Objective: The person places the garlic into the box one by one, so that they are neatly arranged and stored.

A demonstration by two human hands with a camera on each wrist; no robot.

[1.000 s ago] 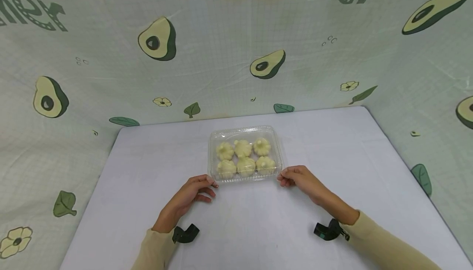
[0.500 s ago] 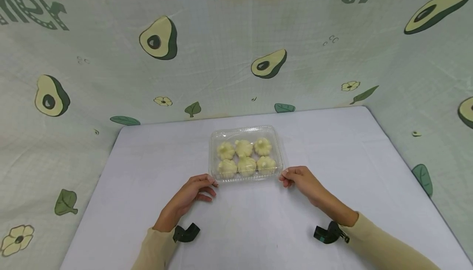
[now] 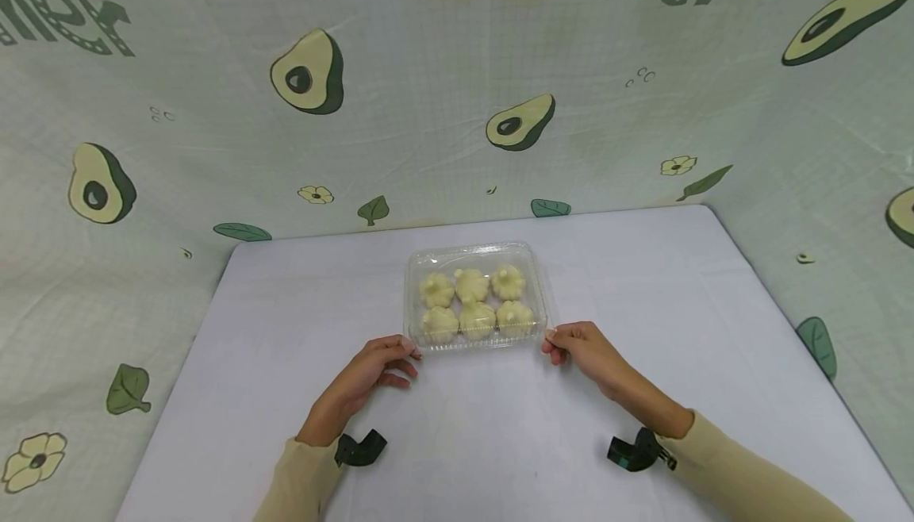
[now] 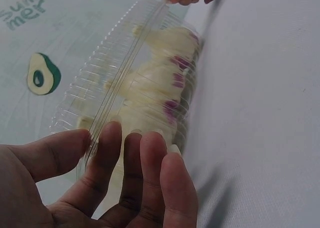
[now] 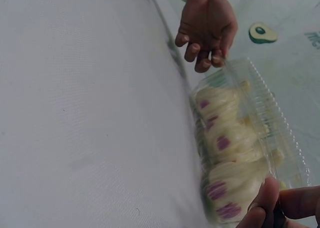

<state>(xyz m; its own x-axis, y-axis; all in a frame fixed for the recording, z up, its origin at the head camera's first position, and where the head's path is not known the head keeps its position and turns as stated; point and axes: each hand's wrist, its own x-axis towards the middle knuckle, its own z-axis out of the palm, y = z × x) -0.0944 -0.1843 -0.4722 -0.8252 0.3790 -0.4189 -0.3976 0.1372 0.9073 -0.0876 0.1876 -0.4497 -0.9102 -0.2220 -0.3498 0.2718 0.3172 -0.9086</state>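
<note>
A clear plastic clamshell box (image 3: 467,253) with its lid down lies on the white tabletop. Several pale, ribbed, garlic-shaped bulbs (image 3: 477,320) sit inside in two rows. Purple streaks show on their sides in both wrist views. At the box's front left corner, my left hand (image 3: 370,371) pinches the rim between thumb and forefinger, its other fingers (image 4: 152,163) bent in front of the box wall. My right hand (image 3: 585,353) pinches the front right corner; in the right wrist view its thumb (image 5: 269,192) lies against the rim.
White cloth covers the table (image 3: 471,443), which ends at a pale curtain (image 3: 414,109) printed with avocados and leaves. The curtain also runs along the left and right sides. Black wrist cameras (image 3: 360,449) hang beneath both wrists.
</note>
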